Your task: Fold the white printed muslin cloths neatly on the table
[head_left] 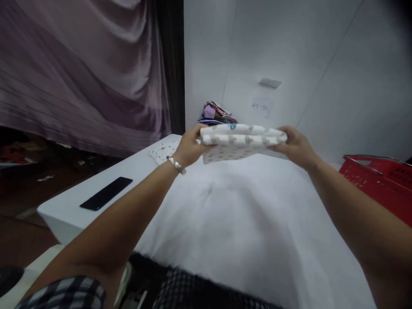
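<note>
Your left fingers (204, 148) and right fingers (280, 148) pinch opposite ends of a folded, rectangular, grey-spotted white cloth (241, 140), likely light, soft and best held there.

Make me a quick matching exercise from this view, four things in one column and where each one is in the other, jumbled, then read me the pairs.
Things:
1. Folded cloth
2. Black phone
3. Basket
4. Bracelet

Places:
A. At the right edge of the picture
B. Worn on the left arm
C. Between the left hand and right hand
D. Flat on the white table

Pairs: 1-C, 2-D, 3-A, 4-B
</note>
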`<control>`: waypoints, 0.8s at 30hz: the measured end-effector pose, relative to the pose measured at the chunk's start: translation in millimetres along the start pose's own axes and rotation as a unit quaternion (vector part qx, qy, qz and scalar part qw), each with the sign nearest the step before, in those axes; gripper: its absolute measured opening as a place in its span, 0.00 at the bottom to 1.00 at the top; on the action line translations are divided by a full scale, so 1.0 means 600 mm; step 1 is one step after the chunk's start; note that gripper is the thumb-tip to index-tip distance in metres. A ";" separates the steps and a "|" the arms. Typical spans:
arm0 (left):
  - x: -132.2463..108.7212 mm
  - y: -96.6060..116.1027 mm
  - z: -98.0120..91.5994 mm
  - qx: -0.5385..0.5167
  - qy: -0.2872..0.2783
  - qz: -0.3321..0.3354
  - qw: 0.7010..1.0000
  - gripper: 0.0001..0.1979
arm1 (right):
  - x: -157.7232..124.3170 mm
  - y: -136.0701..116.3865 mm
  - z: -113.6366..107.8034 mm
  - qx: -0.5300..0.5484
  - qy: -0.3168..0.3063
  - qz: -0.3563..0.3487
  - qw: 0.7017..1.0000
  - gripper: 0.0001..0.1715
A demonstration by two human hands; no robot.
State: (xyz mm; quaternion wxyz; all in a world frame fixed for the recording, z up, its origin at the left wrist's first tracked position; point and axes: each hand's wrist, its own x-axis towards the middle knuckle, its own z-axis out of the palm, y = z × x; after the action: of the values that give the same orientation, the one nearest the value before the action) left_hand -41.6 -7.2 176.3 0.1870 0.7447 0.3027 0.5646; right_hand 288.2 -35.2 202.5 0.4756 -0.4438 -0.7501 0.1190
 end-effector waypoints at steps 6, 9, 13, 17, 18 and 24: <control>-0.266 -0.031 0.019 0.175 -0.208 0.188 0.944 0.17 | -0.274 0.061 0.080 -0.138 -0.066 -0.159 0.975 0.21; -0.384 -0.046 0.031 0.176 -0.292 0.188 0.921 0.21 | -0.413 0.096 0.129 -0.127 -0.142 -0.189 0.963 0.20; -0.436 -0.032 0.025 0.169 -0.356 0.120 0.911 0.28 | -0.496 0.098 0.143 -0.148 -0.189 -0.084 0.967 0.19; -0.424 -0.006 0.005 0.130 -0.417 0.016 0.899 0.34 | -0.482 0.061 0.116 -0.099 -0.227 0.040 0.968 0.20; -0.418 0.001 0.001 0.110 -0.417 -0.008 0.902 0.34 | -0.471 0.047 0.110 -0.078 -0.221 0.063 0.970 0.20; -0.369 0.038 0.033 0.087 -0.312 -0.092 0.942 0.21 | -0.385 -0.025 0.157 -0.093 -0.188 0.095 0.973 0.27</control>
State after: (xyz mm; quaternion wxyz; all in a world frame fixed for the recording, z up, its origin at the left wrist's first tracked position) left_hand -57.0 -169.3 23.7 0.2576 0.8658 0.3442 0.2560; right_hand 238.3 -200.7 22.3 0.2688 -0.5249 -0.7885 0.1747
